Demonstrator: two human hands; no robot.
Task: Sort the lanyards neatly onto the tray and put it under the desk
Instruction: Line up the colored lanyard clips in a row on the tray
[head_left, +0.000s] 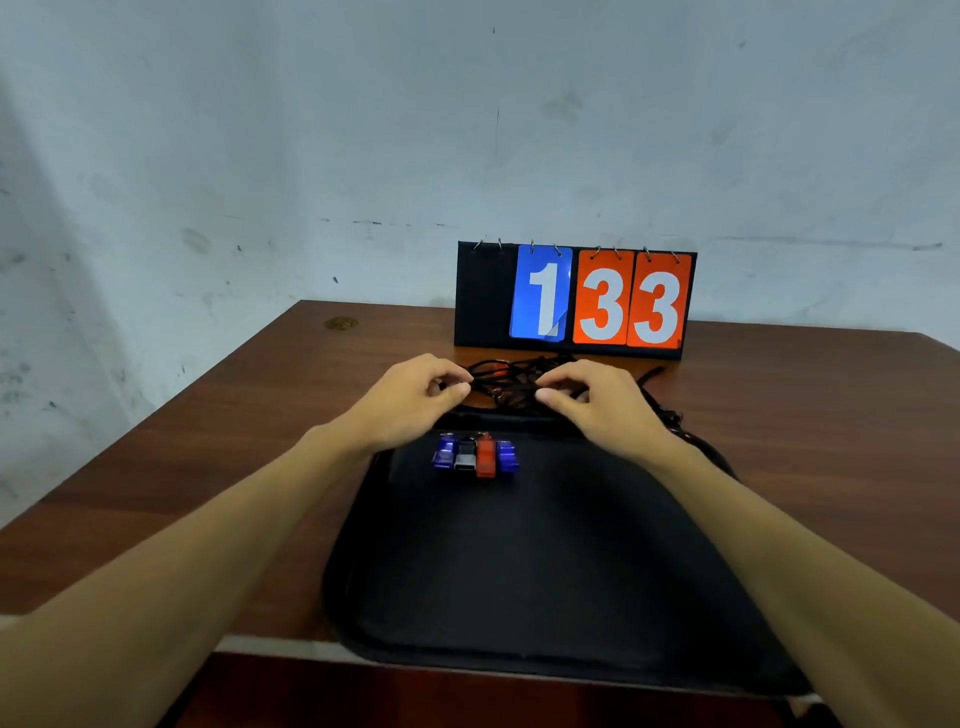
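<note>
A black tray (545, 582) lies on the brown desk, its near edge reaching the desk's front. Several small whistles (475, 456), blue, grey and red, sit side by side near the tray's far left corner. A tangle of black lanyard cords (511, 379) lies just beyond the tray's far rim. My left hand (415, 397) pinches a cord at the left of the tangle. My right hand (597, 400) pinches cords at its right side. More black cord (670, 415) trails off to the right, behind my right wrist.
A black flip scoreboard (574, 299) showing a blue 1 and orange 33 stands behind the cords near the wall. The desk (234, 441) extends to the left and right of the tray. A pale wall rises behind.
</note>
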